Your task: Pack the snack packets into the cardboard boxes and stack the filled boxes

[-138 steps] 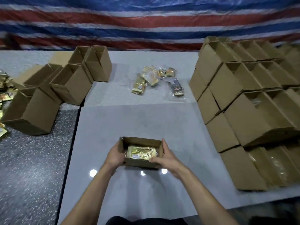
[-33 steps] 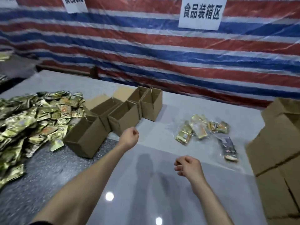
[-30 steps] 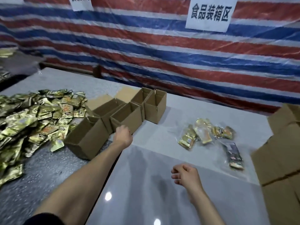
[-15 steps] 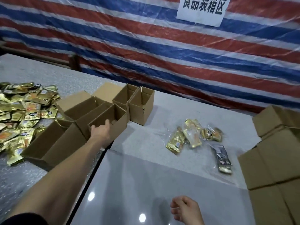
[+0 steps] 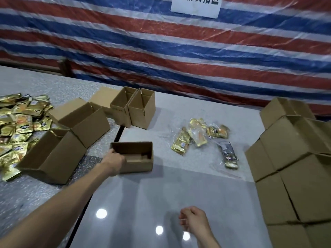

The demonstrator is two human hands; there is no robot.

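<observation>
— Box (image 5: 139, 166) whereabouts?
— Lies open-topped on the table (image 5: 179, 194), by the seam between the speckled and grey tops; shows only bottom flaps inside.
— Left grip (image 5: 115, 161)?
— Clasps the box's left end wall at the rim.
— Right grip (image 5: 194, 221)?
— Hovers low over the grey top, fingers loosely curled, holding nothing.
— Snack packets (image 5: 23, 122)?
— Heaped gold at far left, beside empty boxes (image 5: 86, 122). Bagged packets (image 5: 182, 144) just right of the held box. Stacked boxes (image 5: 290, 151) along the right edge.
</observation>
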